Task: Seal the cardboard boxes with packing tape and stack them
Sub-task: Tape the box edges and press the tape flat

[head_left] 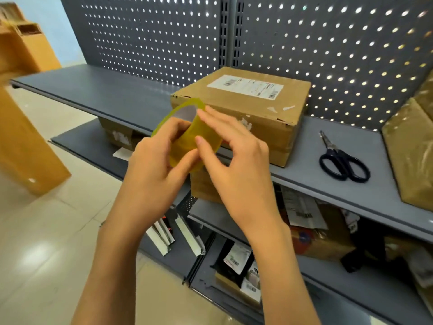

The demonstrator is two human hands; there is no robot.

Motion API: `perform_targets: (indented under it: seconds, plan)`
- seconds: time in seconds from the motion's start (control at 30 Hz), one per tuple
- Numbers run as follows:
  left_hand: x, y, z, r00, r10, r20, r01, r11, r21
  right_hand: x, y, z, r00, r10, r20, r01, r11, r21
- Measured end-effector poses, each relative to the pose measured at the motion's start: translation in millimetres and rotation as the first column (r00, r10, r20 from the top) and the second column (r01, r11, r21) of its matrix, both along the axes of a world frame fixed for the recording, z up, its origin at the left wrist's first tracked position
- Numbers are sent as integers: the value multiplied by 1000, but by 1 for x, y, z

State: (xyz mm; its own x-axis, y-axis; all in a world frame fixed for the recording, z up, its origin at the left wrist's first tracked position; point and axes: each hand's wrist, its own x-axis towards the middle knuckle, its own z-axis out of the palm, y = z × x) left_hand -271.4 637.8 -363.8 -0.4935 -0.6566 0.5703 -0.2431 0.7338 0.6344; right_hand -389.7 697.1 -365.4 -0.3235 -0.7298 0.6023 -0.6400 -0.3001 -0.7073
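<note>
A yellowish roll of packing tape is held up in front of the shelf. My left hand grips it, with fingers curled through its core and the thumb on its outer face. My right hand touches the roll's outer surface with its fingertips. Behind the roll, a closed cardboard box with a white shipping label stands on the grey shelf. Its near left part is hidden by the roll and my hands.
Black-handled scissors lie on the shelf right of the box. Another tape-wrapped box stands at the far right. Lower shelves hold parcels and papers. Tall cardboard boxes stand on the floor at left. A perforated panel backs the shelf.
</note>
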Motion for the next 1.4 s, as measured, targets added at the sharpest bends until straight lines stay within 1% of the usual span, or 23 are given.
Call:
perform_targets:
  seconds: [0.07,0.17,0.23,0.3,0.37,0.43,0.47,0.57,0.67,0.87,0.93,1.03,1.13,1.3,1.4]
  plan:
    - [1,0,-1,1000,-1,10,1,1000,3,2,1,-1,1000,-19,15,19,1000,-3]
    - [4,-1,-2,1000,7,-7,-7,1000,-9,7,2,-3,998,-65,11,65,996,-61]
    - [5,-4,-2,1000,13,-25,-13,1000,-7,9,1,-2,996,-71,48,75,994,-83]
    - [7,-8,1,999,2,-42,-1,1000,13,7,-2,1,989,-52,136,57,998,-38]
    - [9,-11,6,997,-36,-66,39,998,46,3,-7,3,985,-53,165,43,997,67]
    - [11,-13,10,994,-66,-86,71,995,64,1,-11,3,990,-32,139,13,990,141]
    - [12,-14,11,994,-70,-89,75,995,61,3,-13,3,993,-32,118,15,989,150]
    - [12,-19,12,993,-51,-111,58,997,60,11,-15,3,994,-100,53,94,990,101]
    - [13,-26,11,993,-19,-114,22,1000,19,17,-18,3,987,-161,6,160,985,66]
    - [18,-38,8,993,-3,-119,6,1000,18,28,-20,1,973,-231,-4,230,973,-30]
    - [20,-40,8,993,-16,-115,18,1000,20,29,-21,0,973,-229,21,230,972,-47]
    - [24,-43,8,995,-50,-82,51,999,7,24,-21,1,974,-205,98,212,975,-71]
    - [26,-43,8,996,-63,-62,63,998,-4,21,-19,3,976,-194,101,203,976,-79]
    - [29,-43,10,996,-85,-25,83,994,-69,21,-20,4,985,-119,123,118,993,10]
    - [30,-44,10,998,-60,1,60,992,-108,21,-21,5,989,-111,97,106,993,56]
